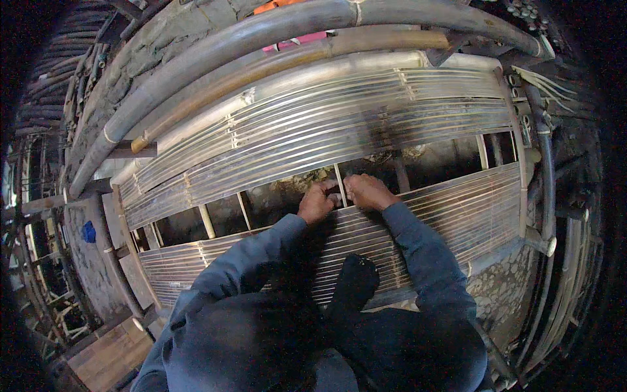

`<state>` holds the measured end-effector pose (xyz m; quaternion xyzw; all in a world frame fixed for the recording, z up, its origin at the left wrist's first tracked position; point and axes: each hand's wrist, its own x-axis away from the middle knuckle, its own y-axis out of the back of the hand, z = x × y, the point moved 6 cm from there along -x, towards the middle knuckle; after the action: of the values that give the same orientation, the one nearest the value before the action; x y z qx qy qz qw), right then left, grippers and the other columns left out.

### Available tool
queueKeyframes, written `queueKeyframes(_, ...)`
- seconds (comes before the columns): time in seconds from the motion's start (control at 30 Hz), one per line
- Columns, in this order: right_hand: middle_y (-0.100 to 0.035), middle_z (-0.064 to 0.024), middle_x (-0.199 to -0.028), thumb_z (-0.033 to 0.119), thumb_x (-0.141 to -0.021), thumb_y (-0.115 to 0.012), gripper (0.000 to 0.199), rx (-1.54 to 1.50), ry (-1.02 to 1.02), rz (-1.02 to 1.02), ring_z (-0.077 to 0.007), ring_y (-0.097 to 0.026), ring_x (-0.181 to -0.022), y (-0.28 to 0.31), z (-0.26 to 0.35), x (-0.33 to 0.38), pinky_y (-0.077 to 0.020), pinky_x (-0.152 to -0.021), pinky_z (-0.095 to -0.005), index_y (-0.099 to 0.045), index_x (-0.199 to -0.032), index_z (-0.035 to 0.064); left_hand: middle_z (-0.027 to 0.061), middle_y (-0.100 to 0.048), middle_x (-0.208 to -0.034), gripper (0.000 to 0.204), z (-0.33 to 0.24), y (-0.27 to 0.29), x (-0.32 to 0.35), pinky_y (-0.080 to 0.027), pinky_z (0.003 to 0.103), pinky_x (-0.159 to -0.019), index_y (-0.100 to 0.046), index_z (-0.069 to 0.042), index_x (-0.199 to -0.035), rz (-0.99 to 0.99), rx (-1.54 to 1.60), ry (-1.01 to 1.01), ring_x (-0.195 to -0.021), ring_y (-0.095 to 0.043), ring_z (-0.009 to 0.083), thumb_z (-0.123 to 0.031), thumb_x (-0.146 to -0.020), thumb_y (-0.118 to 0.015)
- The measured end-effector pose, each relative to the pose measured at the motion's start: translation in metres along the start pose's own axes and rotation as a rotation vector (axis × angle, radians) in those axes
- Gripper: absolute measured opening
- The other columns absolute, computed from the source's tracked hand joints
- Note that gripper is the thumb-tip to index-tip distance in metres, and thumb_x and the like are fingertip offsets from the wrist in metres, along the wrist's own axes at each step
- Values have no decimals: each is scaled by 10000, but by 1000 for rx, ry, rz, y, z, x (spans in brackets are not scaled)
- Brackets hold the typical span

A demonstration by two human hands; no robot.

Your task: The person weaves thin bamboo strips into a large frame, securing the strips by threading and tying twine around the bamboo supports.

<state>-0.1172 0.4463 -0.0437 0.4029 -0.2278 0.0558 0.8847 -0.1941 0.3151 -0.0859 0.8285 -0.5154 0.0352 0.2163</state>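
A bamboo slat platform lies before me, made of thin parallel strips with a long dark gap across its middle. Narrow crosspieces span this gap, and my hands meet at a pale upright slat near its centre. On the slat's left side, my left hand has its fingers bent and drawn together toward it. My right hand is curled closed against the right side, knuckles up. Whatever the fingertips pinch is too small or hidden to name. The near strip panel runs beneath both forearms.
Thick bamboo poles curve along the far side. My dark-covered foot rests on the near strips. More poles stand at the right, with loose pale strips above. A blue scrap lies at left, near wooden boards.
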Motion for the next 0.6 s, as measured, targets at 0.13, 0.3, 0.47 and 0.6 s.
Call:
queueKeyframes(0.13,-688,-230,-925,146,-848,-625,196,-67,13,-73,-474,-644,-862,-13,-12,8,-519,-731,-564,-642,-1025,62,110,-721,-839,150,-4,1,8,-531,388,-755,-724,10,-980,63,20,246,-773,-681,193,-84,-866,-696)
queueKeyframes(0.3,-684,-133,-832,100,-917,-524,271,-711,-34,17,-215,-641,-631,15,-20,38,-546,-638,-369,-690,-1122,36,59,-682,-819,127,-32,30,26,-505,345,-792,-719,-22,-860,-55,278,91,-814,-636,164,-144,-881,-748)
queueKeyframes(0.47,-618,-64,-826,111,-910,-681,169,-1143,-47,-82,-138,-618,-670,24,36,71,-513,-578,-298,-735,-1033,9,84,-657,-834,104,-71,36,24,-472,330,-806,-724,-22,-874,56,126,-93,-881,-604,193,-125,-871,-740)
queueKeyframes(0.6,-643,-74,-951,118,-887,-716,151,-581,18,-435,-182,-634,-895,46,27,101,-513,-773,-338,-691,-942,-20,70,-672,-874,139,-86,28,19,-481,325,-833,-729,-17,-876,289,163,-93,-909,-611,177,-156,-883,-740)
